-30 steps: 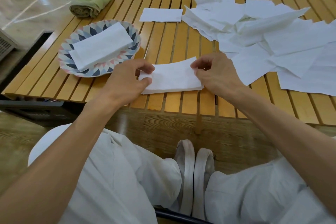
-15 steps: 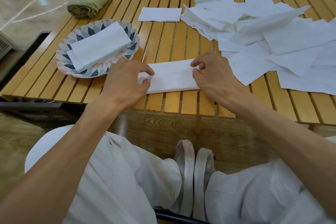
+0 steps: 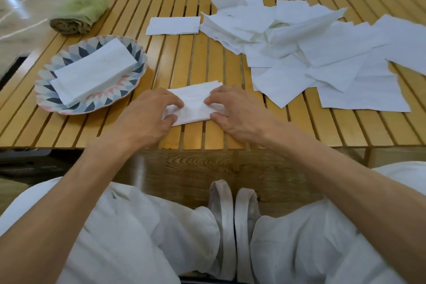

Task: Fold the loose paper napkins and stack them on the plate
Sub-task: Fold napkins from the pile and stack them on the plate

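Note:
A white folded napkin (image 3: pixel 194 102) lies flat on the slatted wooden table near its front edge. My left hand (image 3: pixel 147 115) presses its left end and my right hand (image 3: pixel 239 110) presses its right end, fingertips close together over the paper. To the left stands a patterned plate (image 3: pixel 46 97) bearing a stack of folded napkins (image 3: pixel 94 74). A heap of loose unfolded napkins (image 3: pixel 318 53) spreads over the right half of the table.
One folded napkin (image 3: pixel 173 26) lies alone at the back centre. A rolled green towel (image 3: pixel 79 12) sits at the back left corner. The table's front edge (image 3: pixel 207 146) runs just below my hands; my knees and shoes are under it.
Both hands slid inward along the napkin toward each other, from its outer ends to near its middle. The napkin now lies flatter on the table.

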Action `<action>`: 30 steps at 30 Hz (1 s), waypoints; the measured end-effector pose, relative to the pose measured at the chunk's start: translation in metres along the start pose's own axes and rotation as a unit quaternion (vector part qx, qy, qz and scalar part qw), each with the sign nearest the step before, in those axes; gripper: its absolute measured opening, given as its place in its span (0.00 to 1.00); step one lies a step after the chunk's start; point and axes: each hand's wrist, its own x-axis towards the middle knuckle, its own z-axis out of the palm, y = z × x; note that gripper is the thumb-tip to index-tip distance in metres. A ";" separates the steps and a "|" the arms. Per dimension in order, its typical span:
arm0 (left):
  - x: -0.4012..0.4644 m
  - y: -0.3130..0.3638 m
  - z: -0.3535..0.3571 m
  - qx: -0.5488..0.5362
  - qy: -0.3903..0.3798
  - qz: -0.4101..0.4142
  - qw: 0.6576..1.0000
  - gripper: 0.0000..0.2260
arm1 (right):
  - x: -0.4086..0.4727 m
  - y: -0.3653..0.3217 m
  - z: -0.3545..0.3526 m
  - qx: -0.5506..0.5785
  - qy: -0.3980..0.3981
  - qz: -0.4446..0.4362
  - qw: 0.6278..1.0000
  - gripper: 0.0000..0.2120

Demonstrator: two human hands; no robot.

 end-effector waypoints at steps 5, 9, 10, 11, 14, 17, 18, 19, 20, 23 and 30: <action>0.026 0.049 -0.007 -0.027 0.034 0.048 0.998 0.13 | -0.018 0.027 -0.016 0.036 0.036 0.050 0.997 0.16; 0.067 0.108 0.004 -0.102 0.039 0.080 0.991 0.11 | -0.030 0.058 -0.037 0.050 0.094 0.143 0.984 0.14; 0.077 0.120 0.009 -0.113 0.039 0.077 0.990 0.11 | -0.032 0.064 -0.042 0.059 0.113 0.165 0.978 0.14; 0.087 0.129 0.014 -0.118 0.036 0.071 0.990 0.12 | -0.033 0.069 -0.047 0.072 0.132 0.183 0.971 0.14; 0.108 0.147 0.024 -0.117 0.030 0.044 0.992 0.15 | -0.036 0.080 -0.062 0.103 0.172 0.224 0.954 0.17; 0.119 0.156 0.024 -0.114 0.000 0.025 0.993 0.16 | -0.037 0.085 -0.070 0.119 0.174 0.252 0.944 0.18; 0.122 0.159 0.024 -0.111 -0.010 0.023 0.994 0.15 | -0.037 0.087 -0.071 0.120 0.173 0.259 0.943 0.18; 0.124 0.161 0.024 -0.108 -0.016 0.020 0.994 0.13 | -0.036 0.089 -0.071 0.120 0.170 0.264 0.942 0.19; 0.127 0.163 0.023 -0.109 -0.022 0.014 0.994 0.12 | -0.035 0.092 -0.071 0.122 0.167 0.267 0.941 0.20; 0.132 0.165 0.025 -0.124 -0.039 -0.002 0.992 0.09 | -0.034 0.097 -0.068 0.123 0.155 0.273 0.941 0.19; 0.114 0.142 0.007 -0.219 0.084 0.023 0.972 0.04 | -0.035 0.099 -0.074 0.144 0.189 0.267 0.934 0.12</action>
